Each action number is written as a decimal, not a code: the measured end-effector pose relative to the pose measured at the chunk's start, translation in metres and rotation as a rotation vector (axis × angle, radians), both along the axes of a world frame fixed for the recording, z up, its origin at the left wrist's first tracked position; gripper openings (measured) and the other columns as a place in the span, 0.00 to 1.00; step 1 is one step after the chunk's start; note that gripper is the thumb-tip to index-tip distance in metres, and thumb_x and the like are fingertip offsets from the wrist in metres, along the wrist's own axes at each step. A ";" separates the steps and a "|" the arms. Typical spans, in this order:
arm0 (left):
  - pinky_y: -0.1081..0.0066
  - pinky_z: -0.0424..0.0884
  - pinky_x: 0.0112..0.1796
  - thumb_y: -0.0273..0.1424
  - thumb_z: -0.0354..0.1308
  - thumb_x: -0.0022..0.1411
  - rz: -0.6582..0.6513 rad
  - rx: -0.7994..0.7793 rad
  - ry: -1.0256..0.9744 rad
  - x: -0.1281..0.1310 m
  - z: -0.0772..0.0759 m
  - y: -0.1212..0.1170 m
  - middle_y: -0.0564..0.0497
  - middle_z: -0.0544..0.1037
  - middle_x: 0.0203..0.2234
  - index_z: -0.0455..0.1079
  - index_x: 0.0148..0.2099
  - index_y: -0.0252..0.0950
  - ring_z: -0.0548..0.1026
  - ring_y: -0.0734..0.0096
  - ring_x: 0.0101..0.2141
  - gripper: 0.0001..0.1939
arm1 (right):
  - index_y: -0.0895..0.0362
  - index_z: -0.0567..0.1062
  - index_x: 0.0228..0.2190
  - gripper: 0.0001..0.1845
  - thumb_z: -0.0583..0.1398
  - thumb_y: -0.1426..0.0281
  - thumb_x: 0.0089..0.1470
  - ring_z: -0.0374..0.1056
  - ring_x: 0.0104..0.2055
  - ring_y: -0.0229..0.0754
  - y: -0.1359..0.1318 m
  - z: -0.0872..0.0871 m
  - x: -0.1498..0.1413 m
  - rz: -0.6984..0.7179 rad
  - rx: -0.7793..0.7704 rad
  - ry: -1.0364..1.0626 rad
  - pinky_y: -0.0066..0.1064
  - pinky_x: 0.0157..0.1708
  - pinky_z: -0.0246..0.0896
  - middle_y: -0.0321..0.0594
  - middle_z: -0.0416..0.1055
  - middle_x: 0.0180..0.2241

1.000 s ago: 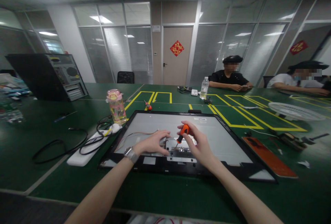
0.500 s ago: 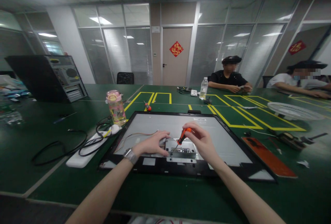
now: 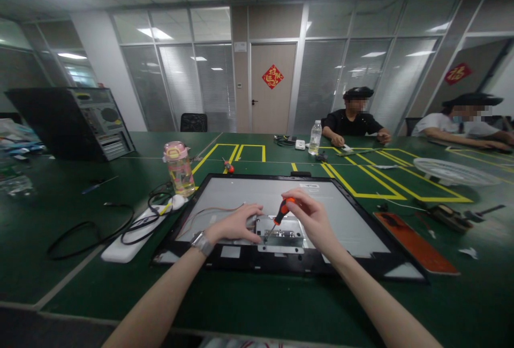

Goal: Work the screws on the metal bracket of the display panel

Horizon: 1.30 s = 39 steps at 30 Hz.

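Observation:
An orange and black screwdriver [image 3: 283, 211] is gripped in my right hand [image 3: 311, 217]. Its shaft slants down to the left, and the tip is at the lower left part of a silver metal bracket [image 3: 297, 242]. My left hand [image 3: 235, 225] lies at the bracket's left edge, thumb and fingers spread apart, seemingly touching it. The bracket sits on the back of a flat display panel [image 3: 345, 219] with a black frame, lying on the table. Thin wires [image 3: 212, 209] run across the panel to the left.
Left of the panel are a white power strip [image 3: 124, 243], black cables and a pink-lidded bottle [image 3: 179, 168]. An orange-brown slab [image 3: 415, 243] lies to the right. Behind are a red-handled screwdriver [image 3: 228, 166], a water bottle [image 3: 315, 138] and a computer case [image 3: 72, 123]. Two people sit at far right.
The screwdriver has shifted slightly left and down, its tip now lower on the bracket. My left hand stays put. Across the table, one person's hands have moved apart.

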<state>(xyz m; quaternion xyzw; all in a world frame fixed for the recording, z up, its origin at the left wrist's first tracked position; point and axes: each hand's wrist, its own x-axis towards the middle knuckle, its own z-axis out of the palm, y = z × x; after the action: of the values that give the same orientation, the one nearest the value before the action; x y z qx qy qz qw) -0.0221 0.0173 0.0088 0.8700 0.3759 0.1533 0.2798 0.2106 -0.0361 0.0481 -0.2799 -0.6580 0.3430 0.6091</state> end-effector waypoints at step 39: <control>0.58 0.49 0.62 0.41 0.72 0.45 0.007 0.001 -0.022 0.001 -0.001 -0.001 0.44 0.61 0.63 0.66 0.57 0.40 0.56 0.52 0.63 0.37 | 0.48 0.79 0.40 0.10 0.63 0.68 0.54 0.69 0.39 0.45 0.002 -0.008 -0.001 -0.168 0.118 -0.062 0.39 0.42 0.64 0.39 0.72 0.35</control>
<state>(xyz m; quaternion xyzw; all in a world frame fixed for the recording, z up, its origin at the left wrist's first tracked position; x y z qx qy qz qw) -0.0214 0.0164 0.0078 0.8671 0.3756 0.1641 0.2831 0.2092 -0.0340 0.0400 -0.3081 -0.6698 0.2423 0.6307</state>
